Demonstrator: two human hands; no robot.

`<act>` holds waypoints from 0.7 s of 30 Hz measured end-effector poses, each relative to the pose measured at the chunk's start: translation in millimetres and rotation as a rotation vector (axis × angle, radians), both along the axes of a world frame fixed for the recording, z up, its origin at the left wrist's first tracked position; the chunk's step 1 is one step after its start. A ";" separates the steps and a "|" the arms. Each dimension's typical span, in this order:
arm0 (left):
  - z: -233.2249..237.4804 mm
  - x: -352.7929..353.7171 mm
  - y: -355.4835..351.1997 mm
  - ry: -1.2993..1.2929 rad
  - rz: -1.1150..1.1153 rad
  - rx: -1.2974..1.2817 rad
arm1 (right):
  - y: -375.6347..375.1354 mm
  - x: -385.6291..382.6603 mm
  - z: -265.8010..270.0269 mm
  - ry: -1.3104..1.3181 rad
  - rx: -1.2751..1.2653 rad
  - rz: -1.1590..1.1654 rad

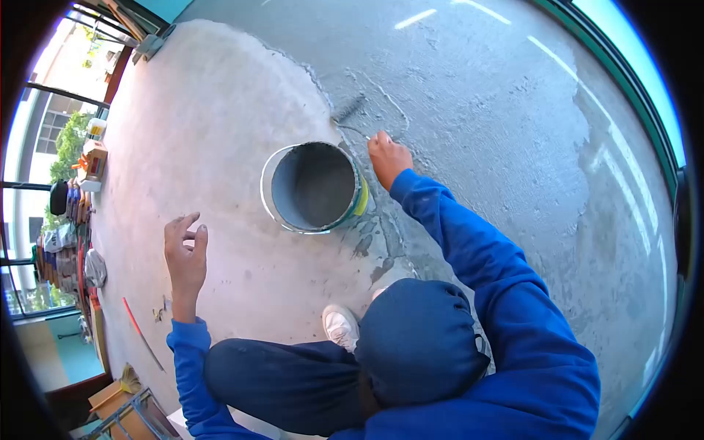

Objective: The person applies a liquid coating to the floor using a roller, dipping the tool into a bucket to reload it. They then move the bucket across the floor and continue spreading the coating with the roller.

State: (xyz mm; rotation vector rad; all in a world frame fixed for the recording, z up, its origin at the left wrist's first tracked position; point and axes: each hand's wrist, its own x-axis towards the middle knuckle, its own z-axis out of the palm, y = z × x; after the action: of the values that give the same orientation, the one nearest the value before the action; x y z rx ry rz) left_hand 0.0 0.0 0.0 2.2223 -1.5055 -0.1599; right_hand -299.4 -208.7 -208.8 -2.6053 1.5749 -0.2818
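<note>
My knee (pixel 418 345) bulges up nearest the camera, in dark cloth, with a white shoe (pixel 339 325) planted just left of it; beyond the shoe stands the bucket (pixel 290 187), upright, grey inside, its bail hanging down on the left. The roller (pixel 349 108) is what matters: it lies far and slightly left of my right fingers, past the bucket's far right side; its long axis slants from near left to far right, and the thin wire frame (pixel 353 130) leaves its left end and bends back to my grip.

My right hand (pixel 391 159) is the near one; its fingers are closed round the handle, which they mostly hide, so I cannot tell how tightly they squeeze; the wrist points far and left, and the arm reaches across from the near right, sleeve (pixel 477 249) bent at the elbow. The roller sits by the edge where the wet grey coat (pixel 499 132) meets the pale floor (pixel 213 110); whether it presses down there I cannot tell.

My left hand (pixel 186 257) is well apart from it, with the bucket between; it hangs over the pale floor, forearm raised, fingers loosely curled and grasping nothing.
</note>
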 end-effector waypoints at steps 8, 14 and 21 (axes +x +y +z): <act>-6.4 1.6 1.9 0.023 0.016 -0.015 | 94.3 -80.2 25.9 0.134 0.023 0.052; -7.8 -1.5 -2.9 0.038 -0.014 -0.005 | 46.5 -35.1 8.9 -0.064 0.002 0.020; 0.0 -0.8 3.7 0.019 -0.004 -0.042 | -27.0 -29.7 30.0 -0.337 0.250 -0.123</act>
State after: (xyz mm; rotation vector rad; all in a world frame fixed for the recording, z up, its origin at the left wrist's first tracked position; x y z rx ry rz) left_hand -0.8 3.7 0.0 2.1788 -1.4892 -0.1490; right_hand -329.1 -235.7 -178.9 -2.1469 1.5389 -0.4708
